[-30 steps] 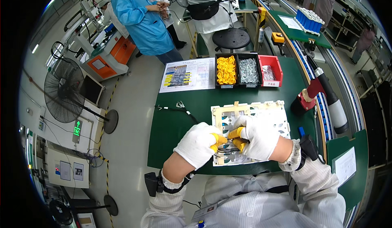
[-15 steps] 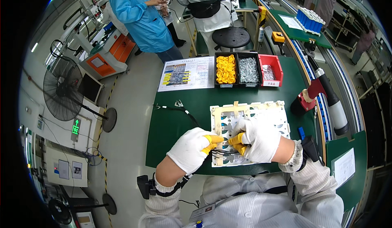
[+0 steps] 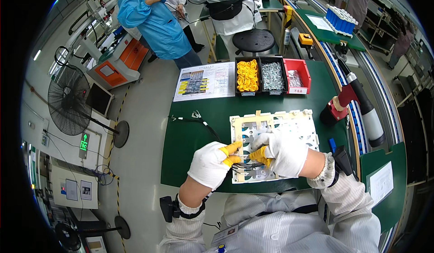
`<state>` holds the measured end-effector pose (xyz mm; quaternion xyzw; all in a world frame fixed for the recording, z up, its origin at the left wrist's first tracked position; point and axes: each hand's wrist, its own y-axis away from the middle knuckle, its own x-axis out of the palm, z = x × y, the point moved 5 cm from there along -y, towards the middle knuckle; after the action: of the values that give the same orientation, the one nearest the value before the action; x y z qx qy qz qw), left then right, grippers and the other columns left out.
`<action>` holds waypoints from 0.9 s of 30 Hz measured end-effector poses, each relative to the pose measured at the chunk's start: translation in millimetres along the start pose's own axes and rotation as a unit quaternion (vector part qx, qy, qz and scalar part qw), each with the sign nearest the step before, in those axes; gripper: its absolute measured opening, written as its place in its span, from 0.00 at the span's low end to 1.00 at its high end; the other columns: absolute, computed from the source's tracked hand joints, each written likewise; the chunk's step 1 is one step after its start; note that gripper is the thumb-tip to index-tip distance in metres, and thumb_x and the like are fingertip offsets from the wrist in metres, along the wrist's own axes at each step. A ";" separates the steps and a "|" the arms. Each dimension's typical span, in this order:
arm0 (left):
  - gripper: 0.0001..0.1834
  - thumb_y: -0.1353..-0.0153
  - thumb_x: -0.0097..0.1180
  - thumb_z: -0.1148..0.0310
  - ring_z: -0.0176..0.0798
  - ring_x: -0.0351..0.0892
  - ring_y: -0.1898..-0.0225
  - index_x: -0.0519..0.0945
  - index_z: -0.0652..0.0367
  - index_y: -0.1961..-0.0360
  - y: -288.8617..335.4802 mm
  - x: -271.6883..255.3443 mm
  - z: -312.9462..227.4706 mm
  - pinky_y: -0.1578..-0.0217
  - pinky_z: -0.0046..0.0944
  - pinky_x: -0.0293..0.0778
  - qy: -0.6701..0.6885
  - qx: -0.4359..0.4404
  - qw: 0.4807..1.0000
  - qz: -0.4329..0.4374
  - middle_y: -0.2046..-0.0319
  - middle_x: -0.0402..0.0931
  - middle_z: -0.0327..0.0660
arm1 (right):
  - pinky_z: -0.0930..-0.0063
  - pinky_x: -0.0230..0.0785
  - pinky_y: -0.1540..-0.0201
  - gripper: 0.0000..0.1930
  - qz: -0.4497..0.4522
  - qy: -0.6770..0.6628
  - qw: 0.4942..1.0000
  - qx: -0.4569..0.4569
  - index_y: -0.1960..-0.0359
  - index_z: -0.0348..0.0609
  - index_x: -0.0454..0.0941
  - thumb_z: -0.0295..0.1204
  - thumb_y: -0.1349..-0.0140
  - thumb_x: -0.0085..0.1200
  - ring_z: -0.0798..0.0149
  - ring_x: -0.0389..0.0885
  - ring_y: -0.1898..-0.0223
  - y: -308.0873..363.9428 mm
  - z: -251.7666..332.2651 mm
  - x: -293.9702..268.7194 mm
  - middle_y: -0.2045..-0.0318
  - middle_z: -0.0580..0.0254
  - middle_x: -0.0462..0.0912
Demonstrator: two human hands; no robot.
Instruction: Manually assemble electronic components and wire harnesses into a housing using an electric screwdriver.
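Observation:
A pale plastic frame (image 3: 307,117) with metal plates and round openings lies flat on the green table. Both my hands wear white gloves with yellow fingertips. My left hand (image 3: 209,163) is closed in a pinch at the frame's left edge, on the end of a black cable harness (image 3: 209,127). Facing it from the right, my right hand (image 3: 285,155) is closed over the frame, also pinching the harness. Several thin black wires (image 3: 251,166) run between the hands, just under the fingertips. Exactly what sits inside each pinch is partly hidden by the fingers.
Behind the frame stand bins of yellow caps (image 3: 247,76), screws (image 3: 272,77) and, in a red bin (image 3: 305,67), small metal parts. A printed sheet (image 3: 203,82) lies beside them. At right are a red-and-black tool (image 3: 337,108), a small blue piece (image 3: 332,145) and a conveyor (image 3: 357,117).
My left fingers have shifted slightly and spread a little along the frame's edge. The right fingertips have turned and drawn in slightly. The view has moved a little; the frame stays on the table.

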<state>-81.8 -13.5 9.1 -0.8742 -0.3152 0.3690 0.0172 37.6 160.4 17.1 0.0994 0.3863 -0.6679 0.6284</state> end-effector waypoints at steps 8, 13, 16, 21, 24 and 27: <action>0.09 0.47 0.74 0.78 0.46 0.86 0.66 0.90 0.63 0.63 -4.2 -5.6 -20.0 0.64 0.38 0.83 -0.128 0.170 0.977 -0.001 0.68 0.86 0.46 | 0.62 0.79 0.58 0.06 0.064 0.058 0.993 0.075 0.64 0.39 0.84 0.23 0.44 0.61 0.46 0.85 0.61 0.6 -8.1 4.0 0.60 0.52 0.87; 0.11 0.46 0.66 0.75 0.46 0.82 0.62 0.91 0.57 0.60 -3.3 -3.4 -19.8 0.58 0.42 0.80 -0.109 0.156 0.982 0.013 0.66 0.84 0.41 | 0.62 0.78 0.56 0.04 0.007 0.048 0.999 0.005 0.67 0.39 0.82 0.21 0.44 0.63 0.46 0.84 0.59 -0.2 11.3 -2.2 0.58 0.52 0.85; 0.11 0.45 0.66 0.74 0.46 0.81 0.59 0.91 0.57 0.60 -3.2 -4.1 -19.4 0.55 0.43 0.79 -0.121 0.154 0.980 0.035 0.63 0.83 0.41 | 0.64 0.78 0.54 0.05 0.025 0.021 0.999 0.024 0.68 0.39 0.81 0.20 0.45 0.64 0.45 0.84 0.57 0.8 10.0 -2.3 0.56 0.52 0.84; 0.09 0.45 0.67 0.75 0.49 0.80 0.58 0.91 0.58 0.62 -7.0 -1.4 -19.0 0.55 0.43 0.79 -0.141 0.142 0.977 0.072 0.61 0.82 0.43 | 0.64 0.79 0.55 0.05 0.046 0.006 0.997 0.056 0.66 0.38 0.83 0.21 0.44 0.63 0.45 0.85 0.59 3.3 4.2 0.9 0.57 0.50 0.85; 0.09 0.46 0.66 0.75 0.49 0.79 0.58 0.90 0.59 0.62 -12.0 -1.0 -23.0 0.53 0.43 0.78 -0.153 0.148 0.972 0.103 0.61 0.81 0.43 | 0.65 0.79 0.56 0.06 0.052 -0.001 0.995 0.086 0.63 0.37 0.85 0.22 0.43 0.63 0.46 0.86 0.61 3.5 -0.9 2.0 0.58 0.49 0.86; 0.08 0.44 0.65 0.74 0.49 0.79 0.58 0.89 0.59 0.62 -14.7 1.7 -23.5 0.52 0.43 0.78 -0.182 0.168 0.959 0.135 0.61 0.81 0.44 | 0.65 0.80 0.56 0.08 0.061 0.020 0.995 0.071 0.60 0.37 0.86 0.22 0.42 0.63 0.46 0.86 0.61 2.6 -6.5 5.6 0.58 0.50 0.87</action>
<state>-73.4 4.0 29.0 -0.8109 -0.1253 0.5688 0.0562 36.6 160.5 8.1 0.1809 0.3434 -0.6517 0.6517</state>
